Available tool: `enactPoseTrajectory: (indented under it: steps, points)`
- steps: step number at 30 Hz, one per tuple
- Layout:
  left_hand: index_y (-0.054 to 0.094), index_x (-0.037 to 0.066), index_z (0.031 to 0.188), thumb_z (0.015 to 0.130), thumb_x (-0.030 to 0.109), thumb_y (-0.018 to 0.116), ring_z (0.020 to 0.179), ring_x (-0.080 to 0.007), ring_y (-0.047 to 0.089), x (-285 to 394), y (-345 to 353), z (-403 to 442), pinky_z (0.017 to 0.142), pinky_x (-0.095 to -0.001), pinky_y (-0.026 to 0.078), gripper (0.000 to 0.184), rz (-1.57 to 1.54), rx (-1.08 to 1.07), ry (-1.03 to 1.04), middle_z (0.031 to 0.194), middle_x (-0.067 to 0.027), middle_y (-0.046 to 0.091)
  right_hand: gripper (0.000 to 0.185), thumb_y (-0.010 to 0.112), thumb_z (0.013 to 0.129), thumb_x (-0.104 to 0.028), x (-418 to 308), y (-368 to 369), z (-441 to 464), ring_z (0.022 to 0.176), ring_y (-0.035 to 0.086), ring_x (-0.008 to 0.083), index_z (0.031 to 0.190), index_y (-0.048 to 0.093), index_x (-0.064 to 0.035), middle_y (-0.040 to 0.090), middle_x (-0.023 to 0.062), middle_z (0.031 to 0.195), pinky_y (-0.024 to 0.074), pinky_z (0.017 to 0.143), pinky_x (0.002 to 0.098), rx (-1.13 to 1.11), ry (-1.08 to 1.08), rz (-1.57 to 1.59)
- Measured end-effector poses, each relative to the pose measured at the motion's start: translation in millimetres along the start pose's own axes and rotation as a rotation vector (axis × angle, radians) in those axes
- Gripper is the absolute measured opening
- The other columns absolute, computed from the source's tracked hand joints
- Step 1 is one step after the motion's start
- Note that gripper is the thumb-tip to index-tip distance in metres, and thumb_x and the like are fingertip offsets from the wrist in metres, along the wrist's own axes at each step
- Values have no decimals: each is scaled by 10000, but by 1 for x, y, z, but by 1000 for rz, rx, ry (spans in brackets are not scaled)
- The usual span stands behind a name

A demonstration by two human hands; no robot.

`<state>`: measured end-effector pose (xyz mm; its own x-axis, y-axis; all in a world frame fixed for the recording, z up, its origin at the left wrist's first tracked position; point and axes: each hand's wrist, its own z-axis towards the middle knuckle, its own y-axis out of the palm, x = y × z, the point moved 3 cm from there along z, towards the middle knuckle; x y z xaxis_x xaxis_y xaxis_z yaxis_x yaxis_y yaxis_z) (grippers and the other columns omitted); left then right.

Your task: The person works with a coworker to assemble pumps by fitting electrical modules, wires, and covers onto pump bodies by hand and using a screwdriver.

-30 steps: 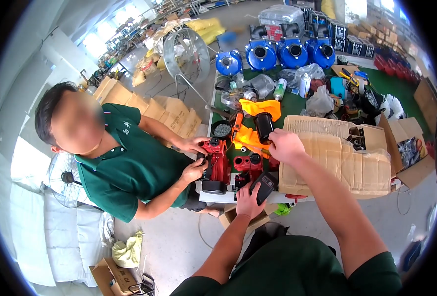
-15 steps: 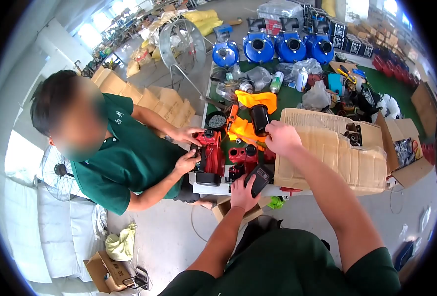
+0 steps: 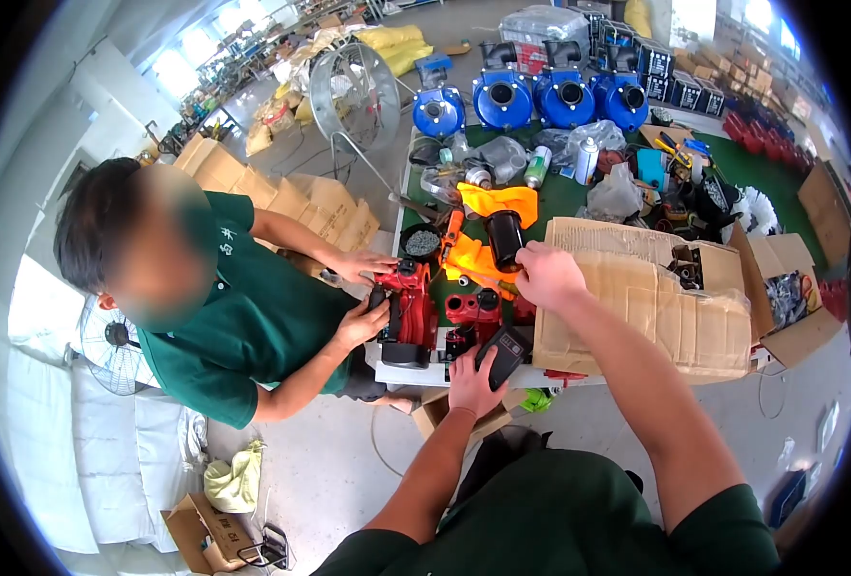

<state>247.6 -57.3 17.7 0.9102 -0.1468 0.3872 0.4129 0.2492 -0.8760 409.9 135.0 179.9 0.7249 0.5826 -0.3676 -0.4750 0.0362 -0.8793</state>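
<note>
At the table [image 3: 562, 199], left hand [image 3: 475, 386] clasps black block [image 3: 507, 354]; right hand [image 3: 549, 276], fingers' grip unclear, at near end of away-pointing black cylinder [image 3: 503, 237].

Free mat [image 3: 566, 200] b/w cloth [image 3: 502, 201] & bag [image 3: 618, 196], cardboard [image 3: 651, 322] blocking rt of R hand [image 3: 548, 276].

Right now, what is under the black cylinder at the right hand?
Orange cloth shows beyond the far end of the black cylinder and on its left. What lies directly beneath is covered, so I can't tell.
</note>
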Motion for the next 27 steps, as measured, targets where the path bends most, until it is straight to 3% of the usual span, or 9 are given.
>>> enactPoseTrajectory:
  steps: [16, 19, 27]
  points:
    - [508, 211, 1490, 729, 319, 868, 1288, -385, 490, 0, -2, 0, 1090, -527, 386, 849, -18, 2, -2, 1450, -165, 481, 102, 672, 818, -118, 1, 2, 0, 881, 679, 328, 900, 662, -59, 634, 106, 905, 574, 768, 441, 61, -62, 0]
    - [506, 209, 1493, 728, 320, 869, 1289, -389, 491, 0, -3, 0, 1087, -528, 389, 854, -18, 0, -5, 1450, -169, 480, 108, 669, 813, -137, 0, 0, 0, 941, 680, 326, 871, 644, -50, 649, 113, 916, 578, 811, 455, 22, -28, 22]
    - [503, 212, 1495, 728, 319, 869, 1283, -396, 495, 2, -5, 1, 1080, -528, 396, 857, -19, 5, 2, 1450, -173, 478, 101, 671, 805, -127, -1, -1, 0, 929, 679, 328, 864, 643, -50, 647, 111, 912, 579, 808, 453, 31, -22, 19]
